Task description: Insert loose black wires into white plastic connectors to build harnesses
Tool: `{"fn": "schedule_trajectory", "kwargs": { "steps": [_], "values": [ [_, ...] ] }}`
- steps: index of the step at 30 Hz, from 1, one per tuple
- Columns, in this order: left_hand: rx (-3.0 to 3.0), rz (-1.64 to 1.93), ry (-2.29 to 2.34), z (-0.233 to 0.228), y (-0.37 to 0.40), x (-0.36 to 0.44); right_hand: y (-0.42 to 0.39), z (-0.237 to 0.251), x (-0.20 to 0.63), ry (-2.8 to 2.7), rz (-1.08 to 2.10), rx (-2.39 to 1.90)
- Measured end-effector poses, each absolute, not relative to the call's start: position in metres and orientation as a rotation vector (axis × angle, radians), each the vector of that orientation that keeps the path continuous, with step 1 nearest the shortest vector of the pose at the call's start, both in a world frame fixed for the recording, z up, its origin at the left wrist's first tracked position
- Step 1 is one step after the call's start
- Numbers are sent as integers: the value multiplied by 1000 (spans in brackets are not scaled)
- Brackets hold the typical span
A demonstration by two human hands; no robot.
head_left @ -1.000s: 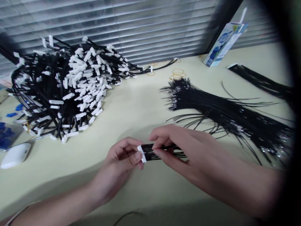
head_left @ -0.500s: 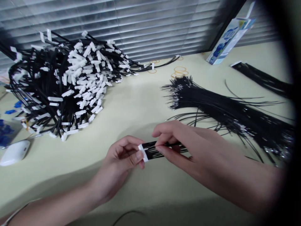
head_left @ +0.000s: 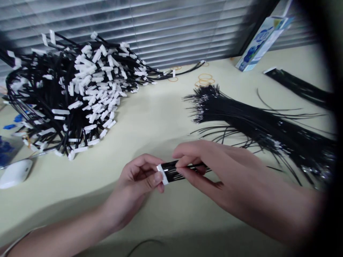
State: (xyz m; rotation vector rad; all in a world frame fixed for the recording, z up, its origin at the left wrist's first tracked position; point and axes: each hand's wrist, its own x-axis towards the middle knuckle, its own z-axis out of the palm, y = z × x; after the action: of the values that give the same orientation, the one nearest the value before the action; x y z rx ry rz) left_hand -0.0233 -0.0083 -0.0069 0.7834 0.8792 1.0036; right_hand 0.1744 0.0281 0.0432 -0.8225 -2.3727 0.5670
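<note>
Pinching a flat white plastic connector [head_left: 162, 175] with the left hand [head_left: 140, 180] over a pale surface [head_left: 150, 121], apparently for steadiness. At three o'clock from it, pinching thin black wires [head_left: 173, 175] with the right hand [head_left: 225, 171], likely for fine control. Facing, farther out, a thick black silver-tipped wire bundle [head_left: 241, 110] at two o'clock, a tangled heap of white-ended black cables [head_left: 102, 78] at ten. Compared with half a second earlier, gripping almost identically; seeing the heap slightly nearer nine.

Showing muted, cool light, brightest mid-tabletop [head_left: 155, 117]; casting soft-edged shadows around the left hand [head_left: 142, 180] and toward the near edge; glinting off blinds [head_left: 174, 35] and metallic wire tips [head_left: 198, 116]; softening detail on the right hand [head_left: 230, 175]; vignetting to black along the curved right border.
</note>
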Motion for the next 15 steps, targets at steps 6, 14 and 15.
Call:
{"fn": "schedule_trajectory", "kwargs": {
  "steps": [6, 14, 15],
  "values": [
    [773, 1001, 880, -6, -9, -24, 29, 43, 176, -2358, 586, -832],
    [776, 1010, 876, -6, -10, -24, 29, 42, 175, -2368, 554, -863],
    [773, 1009, 880, -7, -10, -24, 29, 43, 175, -2369, 563, -869]
  ]
}}
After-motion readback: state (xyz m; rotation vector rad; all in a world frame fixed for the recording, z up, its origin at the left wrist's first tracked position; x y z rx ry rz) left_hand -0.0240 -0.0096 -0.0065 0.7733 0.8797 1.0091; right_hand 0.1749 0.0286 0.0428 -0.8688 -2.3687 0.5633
